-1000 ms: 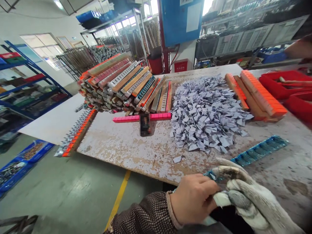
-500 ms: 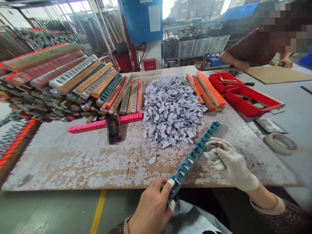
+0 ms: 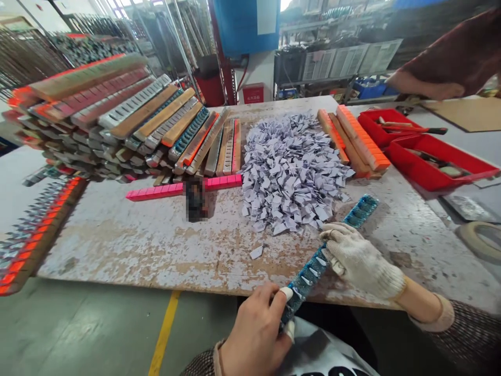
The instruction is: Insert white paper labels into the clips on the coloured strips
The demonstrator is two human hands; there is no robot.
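My left hand (image 3: 260, 326), with white covers on the thumb and a fingertip, is closed around the near end of a glittery blue slotted strip (image 3: 303, 282). The strip slants away over the table edge, its far end beside the paper heap. Small white pieces (image 3: 313, 272) stick out of several slots near my left hand. My right hand (image 3: 358, 258), in a white knitted glove, rests at the strip's middle with fingers pinched together; what is between them is hidden. Beyond lies a heap of small white cut pieces (image 3: 293, 177), and one loose piece (image 3: 257, 253) lies apart.
Stacked slotted bars (image 3: 129, 125) fill the back left. A pink bar (image 3: 156, 192) lies before them. Orange bars (image 3: 364, 143) and red trays (image 3: 442, 162) stand right of the heap, with a tape roll (image 3: 483, 240) nearer. A co-worker's arm (image 3: 430, 86) reaches in at back right.
My right hand has moved from beside the strip onto its middle; the white piece at its fingertips no longer shows. My left hand keeps its hold. The view has shifted slightly.
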